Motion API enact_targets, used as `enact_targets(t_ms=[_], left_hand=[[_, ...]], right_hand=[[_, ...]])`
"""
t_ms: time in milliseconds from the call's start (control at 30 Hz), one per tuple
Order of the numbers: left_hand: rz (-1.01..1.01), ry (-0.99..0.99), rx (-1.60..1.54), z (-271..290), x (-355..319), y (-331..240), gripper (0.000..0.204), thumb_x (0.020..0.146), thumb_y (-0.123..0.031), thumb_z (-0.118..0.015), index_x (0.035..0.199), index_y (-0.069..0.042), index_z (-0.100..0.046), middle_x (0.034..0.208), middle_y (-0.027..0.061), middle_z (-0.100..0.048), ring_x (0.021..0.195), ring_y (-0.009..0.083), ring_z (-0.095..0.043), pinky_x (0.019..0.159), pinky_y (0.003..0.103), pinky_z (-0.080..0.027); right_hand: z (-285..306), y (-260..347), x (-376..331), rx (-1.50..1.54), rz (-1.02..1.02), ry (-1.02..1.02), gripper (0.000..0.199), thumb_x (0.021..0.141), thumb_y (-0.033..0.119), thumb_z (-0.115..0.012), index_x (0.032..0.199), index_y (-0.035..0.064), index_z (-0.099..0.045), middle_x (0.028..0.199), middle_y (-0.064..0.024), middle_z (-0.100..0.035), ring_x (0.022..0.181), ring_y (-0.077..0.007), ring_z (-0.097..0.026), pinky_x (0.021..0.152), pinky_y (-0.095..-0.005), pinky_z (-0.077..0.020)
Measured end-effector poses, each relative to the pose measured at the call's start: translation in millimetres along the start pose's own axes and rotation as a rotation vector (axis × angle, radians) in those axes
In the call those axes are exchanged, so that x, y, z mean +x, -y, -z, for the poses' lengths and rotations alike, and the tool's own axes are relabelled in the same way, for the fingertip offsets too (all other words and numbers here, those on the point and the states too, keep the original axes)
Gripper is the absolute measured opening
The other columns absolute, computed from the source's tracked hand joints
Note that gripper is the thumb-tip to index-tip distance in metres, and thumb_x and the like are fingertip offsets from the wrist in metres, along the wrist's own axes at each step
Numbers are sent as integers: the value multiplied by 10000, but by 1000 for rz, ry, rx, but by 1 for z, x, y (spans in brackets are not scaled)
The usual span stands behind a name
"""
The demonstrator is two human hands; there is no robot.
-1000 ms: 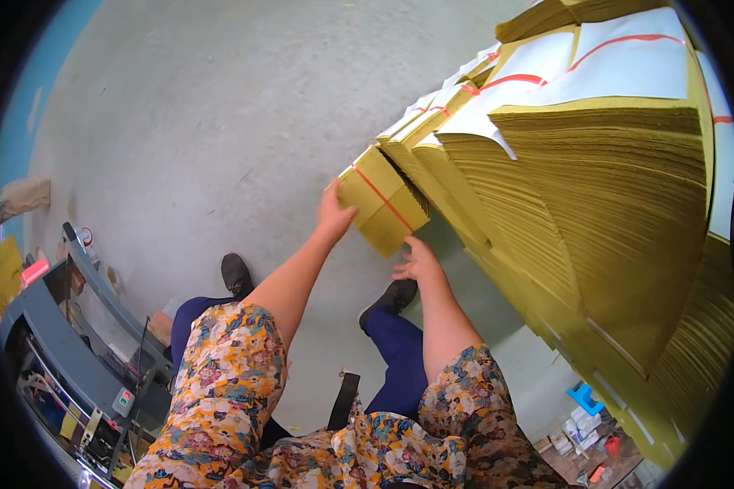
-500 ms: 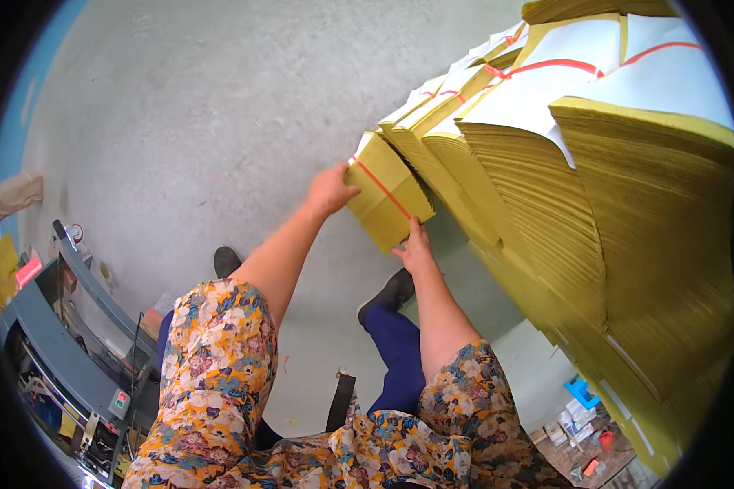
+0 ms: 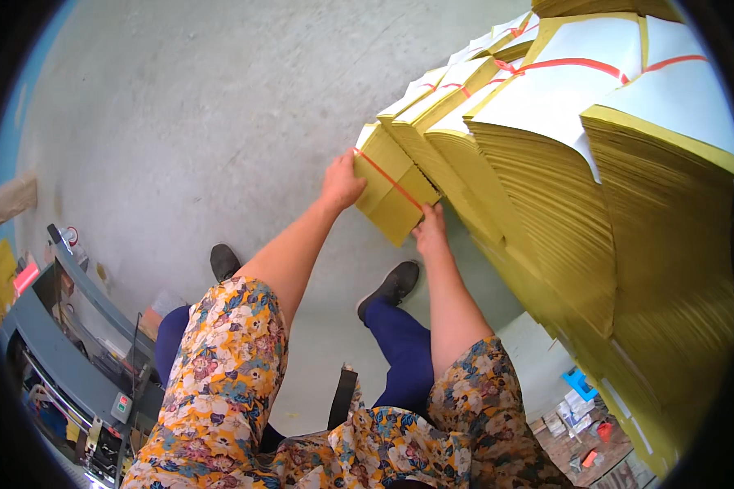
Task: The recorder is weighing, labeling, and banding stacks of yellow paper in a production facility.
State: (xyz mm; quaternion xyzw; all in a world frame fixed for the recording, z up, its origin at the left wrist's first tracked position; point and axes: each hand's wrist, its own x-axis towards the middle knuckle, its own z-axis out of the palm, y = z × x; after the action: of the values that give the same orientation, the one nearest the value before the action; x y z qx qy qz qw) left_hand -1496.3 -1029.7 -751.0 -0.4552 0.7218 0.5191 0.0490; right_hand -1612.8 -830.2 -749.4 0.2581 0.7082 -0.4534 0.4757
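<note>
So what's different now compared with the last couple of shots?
Your right hand, open beside the yellow bundle at first, has taken hold of its lower right edge. In the picture, the bundle sits slightly farther up and right, though the view shifted too. Your left hand stays on its left edge; the red band remains around it.

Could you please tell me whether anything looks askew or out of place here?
Yes, the tall yellow stacks at right look askew: their edges fan out unevenly. Small items also lie scattered at lower right, looking untidy.
</note>
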Motion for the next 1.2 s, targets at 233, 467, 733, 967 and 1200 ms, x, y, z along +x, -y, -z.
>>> enact_targets(t_ms=[233, 467, 733, 967, 1200], left_hand=[[92, 77, 376, 101, -136, 6, 811, 774, -292, -753, 1459, -79, -374, 1521, 265, -289, 1361, 454, -333, 1122, 478, -326], [127, 241, 661, 280, -362, -29, 668, 773, -338, -723, 1341, -59, -508, 1449, 176, -432, 1369, 402, -339, 1043, 591, -352], [367, 108, 397, 335, -582, -25, 828, 812, -505, -672, 1498, -181, -339, 1539, 279, -231, 1322, 527, -350, 1052, 539, -398], [556, -311, -488, 222, -710, 2, 754, 910, -601, -508, 1435, -65, -423, 1364, 251, -514, 1288, 388, -481, 1095, 428, -368], [960, -572, -706, 41, -896, -30, 587, 893, -547, -518, 1129, -32, -671, 1134, 228, -663, 1043, 373, -632, 923, 443, -483]], right_hand=[[-32, 11, -130, -353, 607, -148, 550, 953, 154, -515, 1460, 32, -342, 1167, -161, -638, 1045, -251, -620, 925, -352, -462], [-77, -152, -339, -660, 495, 131, 508, 859, 157, -614, 1354, 117, -503, 756, -111, -625, 664, -203, -605, 660, -372, -500], [-64, -148, -545, -1291, 499, 707, 380, 894, 269, -529, 1232, 112, -605, 1066, -199, -668, 962, -377, -651, 834, -470, -519], [-27, -94, -536, -1726, 786, 1045, 380, 872, 337, -543, 1174, 135, -654, 1026, -189, -684, 963, -382, -652, 841, -462, -515], [-103, -95, -505, -2118, 1035, 1634, 384, 853, 375, -622, 1153, 139, -666, 1077, -167, -683, 984, -361, -648, 834, -451, -512]])
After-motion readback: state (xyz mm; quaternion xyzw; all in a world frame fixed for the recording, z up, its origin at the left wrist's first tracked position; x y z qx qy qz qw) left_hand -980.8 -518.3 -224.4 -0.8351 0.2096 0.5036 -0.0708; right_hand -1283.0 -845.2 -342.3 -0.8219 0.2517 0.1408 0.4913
